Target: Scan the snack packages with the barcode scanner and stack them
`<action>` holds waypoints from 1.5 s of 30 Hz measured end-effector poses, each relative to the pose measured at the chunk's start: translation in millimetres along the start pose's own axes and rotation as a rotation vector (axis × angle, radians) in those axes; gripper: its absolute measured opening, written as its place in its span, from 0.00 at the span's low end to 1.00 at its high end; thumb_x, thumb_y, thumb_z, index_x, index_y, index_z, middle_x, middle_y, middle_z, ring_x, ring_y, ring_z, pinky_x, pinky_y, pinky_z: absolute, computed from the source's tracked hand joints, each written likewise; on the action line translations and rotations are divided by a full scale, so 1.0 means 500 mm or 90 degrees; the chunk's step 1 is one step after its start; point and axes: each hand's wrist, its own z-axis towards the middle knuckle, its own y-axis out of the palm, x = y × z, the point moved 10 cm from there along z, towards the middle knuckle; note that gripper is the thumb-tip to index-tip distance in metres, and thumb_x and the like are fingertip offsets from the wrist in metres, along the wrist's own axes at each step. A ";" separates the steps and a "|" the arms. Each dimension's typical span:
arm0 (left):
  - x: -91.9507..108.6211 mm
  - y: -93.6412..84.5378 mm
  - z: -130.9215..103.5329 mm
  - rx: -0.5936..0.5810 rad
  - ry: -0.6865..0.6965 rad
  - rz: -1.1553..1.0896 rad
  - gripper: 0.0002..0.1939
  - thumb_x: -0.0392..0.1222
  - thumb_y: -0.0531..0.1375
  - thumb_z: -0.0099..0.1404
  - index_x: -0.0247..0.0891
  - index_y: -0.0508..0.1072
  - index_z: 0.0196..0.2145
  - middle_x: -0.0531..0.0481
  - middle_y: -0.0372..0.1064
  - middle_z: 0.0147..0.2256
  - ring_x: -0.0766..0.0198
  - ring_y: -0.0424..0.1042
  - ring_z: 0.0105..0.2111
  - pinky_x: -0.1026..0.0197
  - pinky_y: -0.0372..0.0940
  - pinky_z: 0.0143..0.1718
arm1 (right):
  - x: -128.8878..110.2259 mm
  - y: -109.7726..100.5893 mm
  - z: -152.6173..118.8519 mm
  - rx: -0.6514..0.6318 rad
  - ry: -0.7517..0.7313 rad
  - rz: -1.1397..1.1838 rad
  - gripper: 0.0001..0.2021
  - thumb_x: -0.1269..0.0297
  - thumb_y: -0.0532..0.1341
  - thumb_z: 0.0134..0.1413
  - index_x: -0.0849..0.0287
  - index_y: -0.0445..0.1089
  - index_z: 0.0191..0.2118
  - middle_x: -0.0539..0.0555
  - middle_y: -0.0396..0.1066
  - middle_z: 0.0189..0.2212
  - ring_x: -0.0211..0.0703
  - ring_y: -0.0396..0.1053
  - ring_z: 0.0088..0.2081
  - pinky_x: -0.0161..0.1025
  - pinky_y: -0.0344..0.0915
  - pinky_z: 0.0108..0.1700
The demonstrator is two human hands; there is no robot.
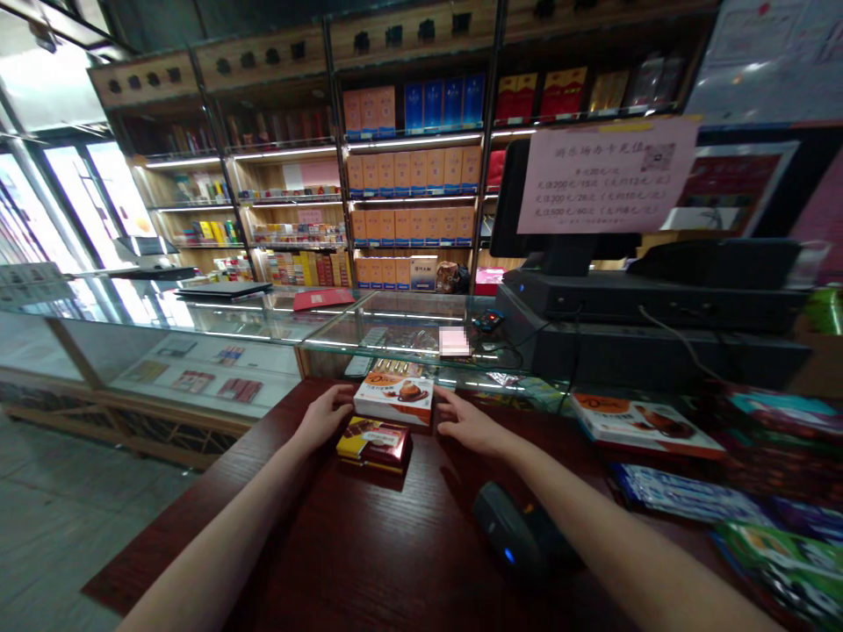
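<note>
A white and orange Dove chocolate box [393, 399] lies on the dark wooden counter, between my two hands. My left hand [326, 414] is at its left end, fingers stretched forward and fingertips close against the side. At the right end is my right hand [469, 423], with thumb and forefinger apart and fingertips at the box's edge. Whether either hand presses on the box cannot be made out. In front of it sits a smaller yellow and dark red chocolate pack [374, 443]. A black handheld barcode scanner [510, 527] rests near my right forearm.
Another Dove box [649, 423] and blue snack packs [688, 493] lie at the right, near a green bag [783, 562]. A monitor with a pink notice [606, 180] stands behind. Beyond the wooden counter [277, 527] is a glass display case [217, 373], with stocked shelves behind it.
</note>
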 end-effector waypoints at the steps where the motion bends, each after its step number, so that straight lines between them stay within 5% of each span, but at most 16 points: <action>1: 0.003 -0.007 -0.001 0.013 0.001 0.005 0.25 0.47 0.58 0.56 0.39 0.71 0.51 0.48 0.79 0.42 0.55 0.77 0.45 0.54 0.68 0.53 | 0.000 -0.008 -0.005 0.011 0.003 -0.016 0.43 0.75 0.61 0.45 0.51 0.52 0.68 0.60 0.67 0.61 0.53 0.63 0.63 0.53 0.62 0.61; 8: 0.070 -0.035 -0.002 0.095 0.043 0.074 0.24 0.47 0.55 0.59 0.41 0.70 0.52 0.47 0.77 0.48 0.55 0.76 0.48 0.55 0.67 0.53 | 0.003 -0.074 -0.057 0.091 0.016 -0.141 0.39 0.75 0.60 0.49 0.54 0.53 0.68 0.64 0.64 0.62 0.52 0.63 0.63 0.53 0.58 0.63; 16: 0.243 0.034 -0.018 0.051 0.179 0.139 0.21 0.49 0.54 0.63 0.42 0.72 0.51 0.47 0.75 0.51 0.52 0.72 0.52 0.51 0.63 0.57 | -0.043 -0.153 -0.159 0.168 -0.025 -0.224 0.35 0.75 0.58 0.50 0.56 0.58 0.66 0.62 0.67 0.60 0.50 0.67 0.59 0.50 0.60 0.61; 25: 0.430 0.194 -0.038 -0.081 0.296 0.108 0.19 0.47 0.54 0.63 0.41 0.73 0.49 0.46 0.75 0.50 0.52 0.71 0.52 0.50 0.62 0.57 | -0.071 -0.286 -0.302 0.273 -0.035 -0.268 0.34 0.75 0.57 0.51 0.52 0.59 0.65 0.57 0.68 0.59 0.49 0.63 0.62 0.50 0.59 0.62; 34: 0.568 0.362 -0.061 -0.205 0.369 0.115 0.18 0.42 0.56 0.62 0.43 0.74 0.48 0.48 0.77 0.47 0.52 0.73 0.50 0.51 0.63 0.55 | -0.058 -0.426 -0.438 0.373 -0.029 -0.283 0.31 0.74 0.57 0.51 0.58 0.62 0.63 0.58 0.68 0.59 0.48 0.64 0.61 0.48 0.60 0.63; 40: 0.620 0.479 -0.065 -0.291 0.374 0.074 0.20 0.40 0.57 0.60 0.42 0.73 0.51 0.46 0.76 0.48 0.52 0.74 0.49 0.53 0.66 0.53 | -0.054 -0.492 -0.516 0.456 -0.007 -0.395 0.31 0.75 0.57 0.50 0.54 0.65 0.62 0.56 0.69 0.58 0.51 0.66 0.59 0.51 0.57 0.64; 45: 0.632 0.568 -0.054 -0.355 0.333 0.002 0.24 0.43 0.60 0.59 0.40 0.69 0.54 0.44 0.77 0.45 0.53 0.77 0.45 0.53 0.68 0.49 | -0.046 -0.505 -0.552 0.456 0.007 -0.455 0.32 0.76 0.56 0.50 0.55 0.63 0.64 0.57 0.68 0.60 0.51 0.64 0.60 0.51 0.55 0.65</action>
